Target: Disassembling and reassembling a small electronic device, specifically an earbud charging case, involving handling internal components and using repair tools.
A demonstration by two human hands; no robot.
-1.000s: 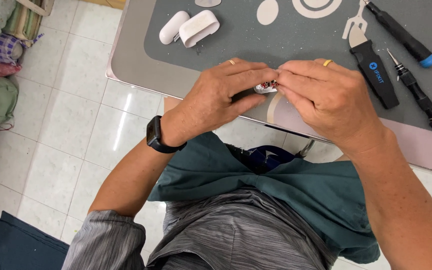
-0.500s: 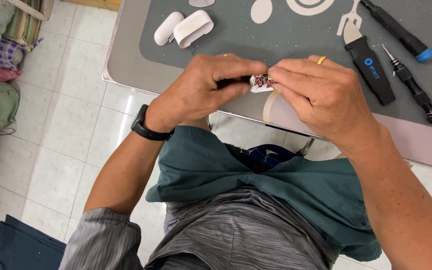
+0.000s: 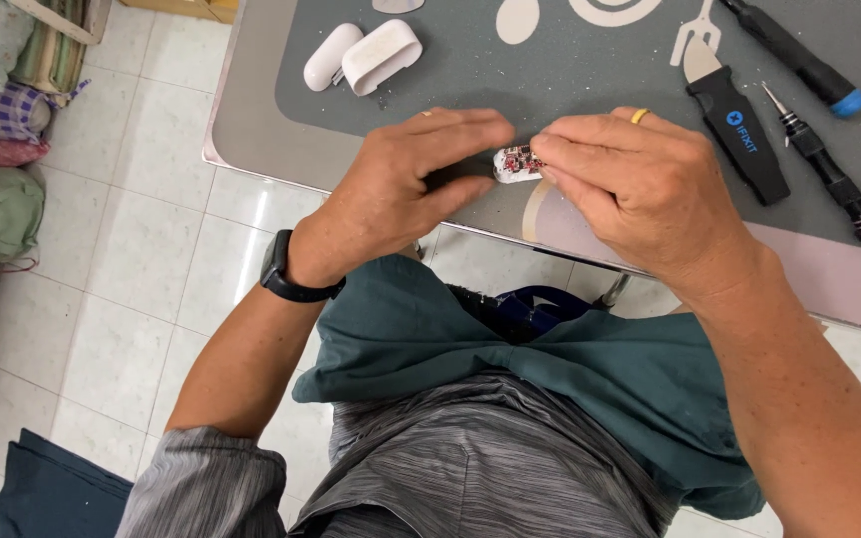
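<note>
Currently both hands meet over the bench (image 3: 251, 120) edge. Right hand (image 3: 640, 189) fingers pinch a small white part with a red circuit board (image 3: 516, 161); most of it is hidden. Left hand (image 3: 411, 184) fingers curl close beside it, grip unclear. White earbud case halves (image 3: 363, 55) lie apart; a black pry tool (image 3: 739, 130) and screwdriver (image 3: 829, 169) sit right.
</note>
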